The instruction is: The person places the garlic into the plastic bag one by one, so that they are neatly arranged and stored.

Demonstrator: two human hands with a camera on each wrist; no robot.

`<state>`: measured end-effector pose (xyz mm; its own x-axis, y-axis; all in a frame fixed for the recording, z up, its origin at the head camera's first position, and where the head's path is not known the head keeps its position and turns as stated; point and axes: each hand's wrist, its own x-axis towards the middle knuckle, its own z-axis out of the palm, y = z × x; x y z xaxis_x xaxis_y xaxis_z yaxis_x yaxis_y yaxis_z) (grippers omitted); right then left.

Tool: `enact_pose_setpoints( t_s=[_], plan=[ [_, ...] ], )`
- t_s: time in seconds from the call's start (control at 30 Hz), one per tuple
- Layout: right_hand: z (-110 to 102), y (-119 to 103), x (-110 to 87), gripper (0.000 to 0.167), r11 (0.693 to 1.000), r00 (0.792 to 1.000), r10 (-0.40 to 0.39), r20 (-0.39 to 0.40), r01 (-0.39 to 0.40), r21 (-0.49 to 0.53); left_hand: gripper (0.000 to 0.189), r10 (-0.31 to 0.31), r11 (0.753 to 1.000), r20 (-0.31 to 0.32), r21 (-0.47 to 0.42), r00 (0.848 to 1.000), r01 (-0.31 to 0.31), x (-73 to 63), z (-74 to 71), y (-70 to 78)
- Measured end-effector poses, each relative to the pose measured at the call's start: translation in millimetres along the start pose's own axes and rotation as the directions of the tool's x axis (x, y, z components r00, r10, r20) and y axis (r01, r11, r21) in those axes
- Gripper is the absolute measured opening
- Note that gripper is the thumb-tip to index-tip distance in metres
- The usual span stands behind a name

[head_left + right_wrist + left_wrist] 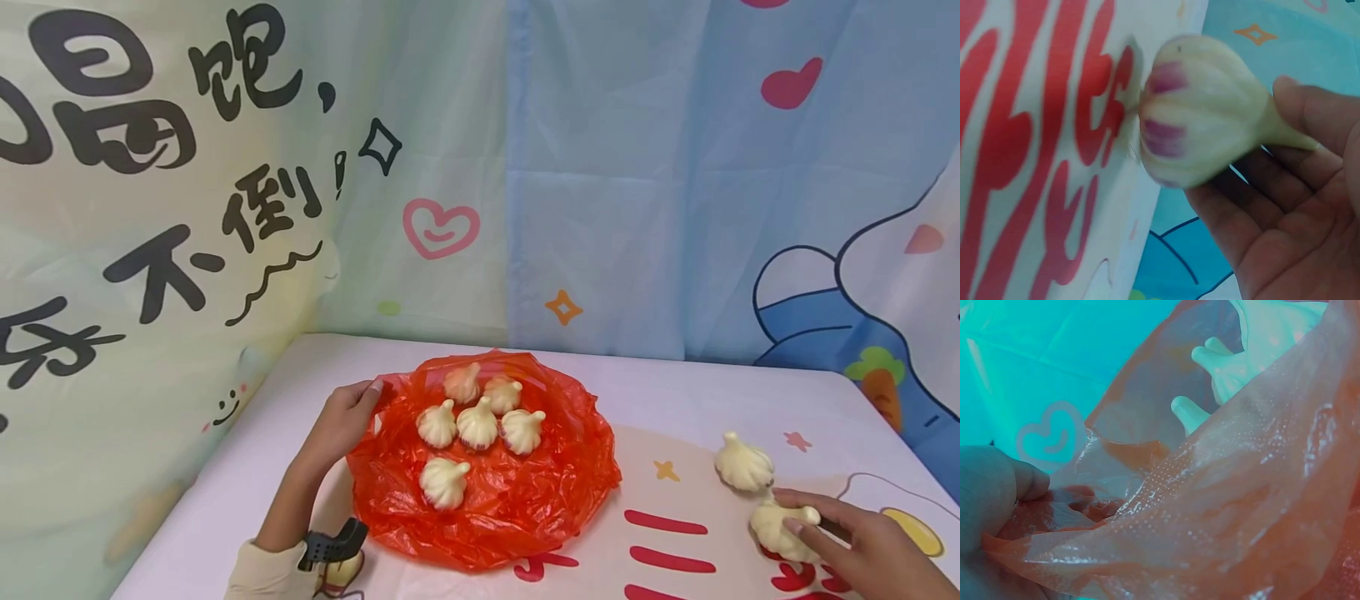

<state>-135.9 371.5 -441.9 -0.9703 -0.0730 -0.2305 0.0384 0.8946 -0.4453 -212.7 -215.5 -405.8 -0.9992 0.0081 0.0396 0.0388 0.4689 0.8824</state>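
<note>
A red plastic bag point(517, 500) lies spread on the table, with several garlic bulbs point(477, 423) sitting on it. My left hand point(350, 421) pinches the bag's left edge between thumb and fingers; the left wrist view shows the thin plastic point(1210, 531) gathered at the thumb. At the right, my right hand point(862, 533) holds a garlic bulb point(783, 529) by its stem side. Purple patches mark the base of that bulb point(1200, 112) in the right wrist view. Just behind it, another garlic bulb point(744, 462) rests on the table.
The white table point(660, 392) carries a printed cloth with red strokes point(667, 522) and small stars. Behind it hangs a blue and green curtain point(600, 167) with cartoon prints. A dark band point(333, 543) circles my left wrist.
</note>
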Motion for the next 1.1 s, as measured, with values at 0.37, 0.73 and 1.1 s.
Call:
enact_pose_setpoints(
  t_s=[0.37,0.73,1.1],
  plan=[
    [-5.3,-13.8,-1.8,0.065,0.996,0.999,0.008,0.046,-0.012,0.084,0.042,0.005,1.000,0.009,-0.010,1.000,-0.005,-0.4,-0.2,2.5],
    [-0.8,-60.9,-4.8,0.049,0.960,0.989,-0.128,-0.076,0.143,0.242,0.042,-0.015,1.000,0.014,-0.010,1.000,0.016,0.1,-0.2,1.8],
    [0.4,-90.0,7.1,0.039,0.922,0.953,-0.260,-0.156,0.293,0.252,0.040,-0.007,1.000,0.013,-0.020,1.000,0.008,-1.4,0.6,3.1]
  ],
)
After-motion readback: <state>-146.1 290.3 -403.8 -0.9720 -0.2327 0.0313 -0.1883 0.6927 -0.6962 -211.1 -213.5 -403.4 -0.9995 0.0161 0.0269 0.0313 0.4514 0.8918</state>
